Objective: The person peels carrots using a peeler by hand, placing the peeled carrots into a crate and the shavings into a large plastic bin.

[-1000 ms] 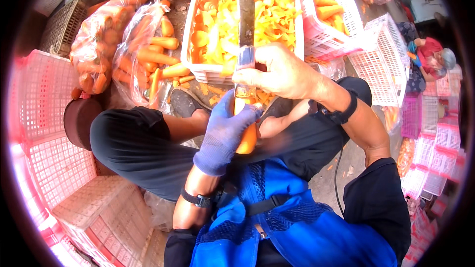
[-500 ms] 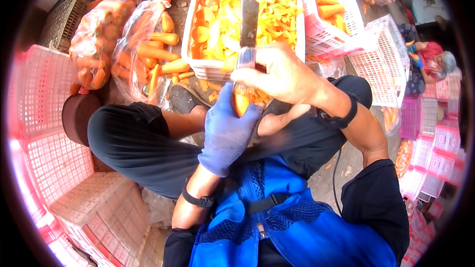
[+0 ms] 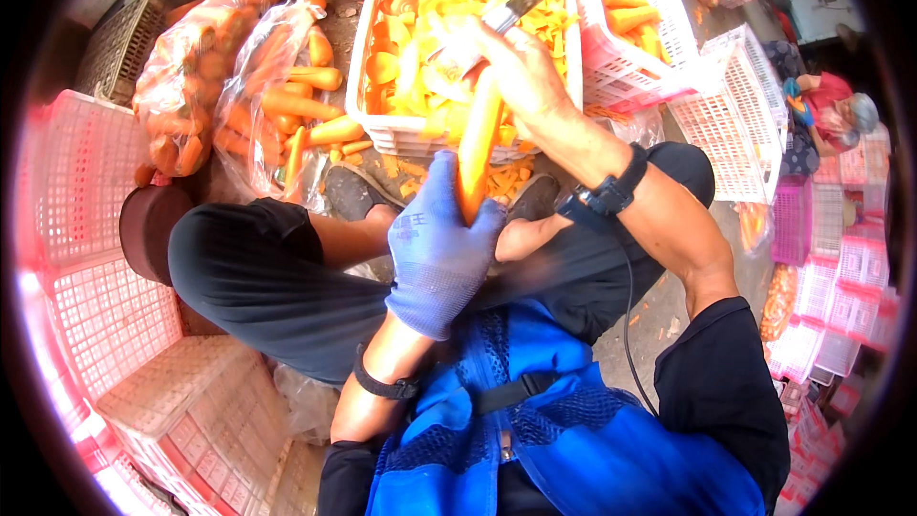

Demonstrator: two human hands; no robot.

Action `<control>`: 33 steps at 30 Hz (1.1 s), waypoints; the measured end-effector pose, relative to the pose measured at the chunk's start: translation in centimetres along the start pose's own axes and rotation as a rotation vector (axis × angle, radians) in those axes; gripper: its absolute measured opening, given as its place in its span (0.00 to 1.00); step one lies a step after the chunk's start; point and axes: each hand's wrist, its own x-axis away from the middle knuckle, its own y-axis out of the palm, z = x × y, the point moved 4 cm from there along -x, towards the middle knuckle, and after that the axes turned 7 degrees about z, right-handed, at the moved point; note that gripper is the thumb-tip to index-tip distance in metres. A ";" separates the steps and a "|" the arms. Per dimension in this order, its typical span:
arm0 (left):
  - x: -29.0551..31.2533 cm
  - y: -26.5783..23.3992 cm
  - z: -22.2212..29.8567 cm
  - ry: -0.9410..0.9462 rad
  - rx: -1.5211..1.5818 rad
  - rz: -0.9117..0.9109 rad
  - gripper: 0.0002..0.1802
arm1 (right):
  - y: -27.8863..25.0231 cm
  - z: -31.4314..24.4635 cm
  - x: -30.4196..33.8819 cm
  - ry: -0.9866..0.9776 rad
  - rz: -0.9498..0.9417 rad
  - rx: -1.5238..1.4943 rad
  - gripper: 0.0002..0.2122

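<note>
My left hand [image 3: 439, 248], in a blue-purple knit glove, is wrapped round the lower end of an orange carrot [image 3: 479, 139] that slants up and away from me. My bare right hand [image 3: 525, 76] is closed on a metal peeler [image 3: 523, 0], whose flat dark handle sticks out up and to the right. The peeler's shiny head is at the carrot's far tip, partly hidden by my fingers. Just beyond and beneath both hands stands a white crate [image 3: 358, 72] heaped with orange peelings [image 3: 411, 14].
Clear plastic bags of carrots [image 3: 186, 86] lie to the left, with loose carrots [image 3: 301, 105] spilling out. A pink-white crate [image 3: 616, 76] of peeled carrots stands right of the peelings. Stacked crates [image 3: 105, 277] rise at my left. Another person [image 3: 831, 110] sits at the far right.
My right hand has moved up and away along the carrot to its far tip, uncovering more of it. The peeler has tilted from upright to slanting right.
</note>
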 end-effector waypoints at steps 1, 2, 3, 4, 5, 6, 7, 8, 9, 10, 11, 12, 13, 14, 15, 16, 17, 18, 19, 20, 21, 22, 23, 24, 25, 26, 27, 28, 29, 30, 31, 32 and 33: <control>0.1 0.1 0.2 0.036 -0.016 -0.015 0.29 | 0.4 0.3 0.1 0.032 0.004 -0.050 0.12; 0.0 0.2 0.1 0.038 -0.014 -0.015 0.29 | 0.5 0.4 0.3 0.064 0.008 -0.100 0.12; 0.1 0.7 -0.4 -0.063 0.339 -0.127 0.28 | 0.4 0.2 0.3 0.062 0.009 -0.099 0.12; -0.1 0.8 -0.2 -0.167 0.689 -0.236 0.28 | 0.5 -0.2 0.4 0.120 0.053 -0.151 0.12; 0.4 0.1 -0.6 -0.380 0.795 -0.367 0.27 | 0.6 -0.6 0.5 0.178 0.097 -0.202 0.12; 0.8 0.0 0.5 -0.506 1.189 -0.408 0.29 | 0.8 -1.2 0.7 0.180 0.095 -0.203 0.12; 1.1 0.0 1.3 -0.625 1.587 -0.442 0.33 | 0.8 -1.7 0.9 0.207 0.089 -0.209 0.12; 1.5 0.3 1.1 -0.707 1.682 -0.558 0.38 | 0.9 -1.9 1.0 0.235 0.084 -0.215 0.12; 2.0 0.9 0.6 -0.808 1.654 -0.470 0.38 | 1.0 -1.7 0.9 0.234 0.081 -0.216 0.12; 2.0 1.2 1.1 -0.832 1.682 -0.513 0.37 | 0.9 -1.6 0.8 0.147 0.075 -0.143 0.12; 2.0 1.3 1.6 -0.857 1.709 -0.557 0.37 | 0.9 -1.6 0.7 0.061 0.068 -0.071 0.11; 2.0 1.5 1.0 -0.856 1.708 -0.558 0.37 | 0.8 -1.4 0.6 0.060 0.069 -0.072 0.11; 1.9 1.7 0.3 -0.827 1.748 -0.591 0.36 | 0.8 -1.5 0.6 -0.004 0.054 -0.029 0.10; 2.0 1.8 -0.1 -0.798 1.787 -0.625 0.35 | 0.9 -1.6 0.5 -0.068 0.038 0.013 0.10; 2.0 1.8 -0.6 -0.799 1.788 -0.623 0.35 | 0.6 -1.7 0.2 -0.066 0.038 0.013 0.10; 1.8 1.7 -0.6 -0.755 1.762 -0.604 0.33 | -0.2 -2.6 -0.3 -0.206 0.068 0.179 0.09; 1.5 1.5 -0.8 -0.706 1.731 -0.579 0.32 | -0.5 -3.8 -0.4 -0.350 0.094 0.339 0.09; 1.3 1.4 -0.9 -0.714 1.679 -0.561 0.29 | -1.2 -4.0 -0.1 -0.183 0.074 0.197 0.09; 1.2 1.2 -0.9 -0.711 1.677 -0.558 0.29 | -1.7 -5.1 0.4 -0.190 0.017 0.222 0.09; 1.2 1.2 -1.1 -0.751 1.642 -0.531 0.28 | -2.2 -5.4 1.0 -0.125 -0.061 0.297 0.10; 1.3 1.2 -1.2 -0.790 1.605 -0.504 0.28 | -2.2 -5.6 1.9 -0.058 -0.139 0.371 0.10; 1.2 1.3 -1.1 -0.794 1.606 -0.510 0.28 | -1.5 -6.1 3.2 -0.060 -0.220 0.391 0.10; 1.1 1.3 -1.1 -0.773 1.539 -0.481 0.27 | -0.5 -6.2 4.5 -0.061 -0.306 0.410 0.10; 1.0 1.3 -1.3 -0.752 1.471 -0.451 0.27 | 0.3 -5.7 5.4 -0.087 -0.380 0.319 0.11; 1.1 1.2 -1.3 -0.752 1.469 -0.455 0.27 | 0.1 -5.9 5.3 -0.088 -0.376 0.319 0.11; 1.3 1.1 -1.3 -0.746 1.469 -0.477 0.27 | 0.1 -6.2 5.1 -0.145 -0.420 0.465 0.10; 1.3 1.0 -1.3 -0.739 1.469 -0.498 0.26 | 0.1 -6.4 4.7 -0.203 -0.462 0.612 0.10; 1.3 1.1 -1.2 -0.739 1.467 -0.506 0.26 | -0.6 -6.1 3.5 -0.215 -0.369 0.434 0.11; 1.4 0.9 -1.3 -0.724 1.448 -0.483 0.26 | -1.3 -6.6 1.5 -0.408 -0.248 0.559 0.11; 1.4 0.9 -1.1 -0.706 1.433 -0.474 0.26 | -3.3 -6.0 -1.2 -0.427 -0.063 0.785 0.12; 1.4 0.7 -0.9 -0.703 1.433 -0.475 0.26 | -3.4 -7.5 -2.0 -0.343 0.078 0.907 0.11; 1.4 0.4 -0.6 -0.655 1.343 -0.435 0.25 | -4.5 -8.7 -2.6 -0.305 -0.111 0.726 0.12; 1.3 0.2 -0.4 -0.607 1.253 -0.395 0.24 | -4.9 -8.6 -2.5 -0.290 -0.208 0.632 0.12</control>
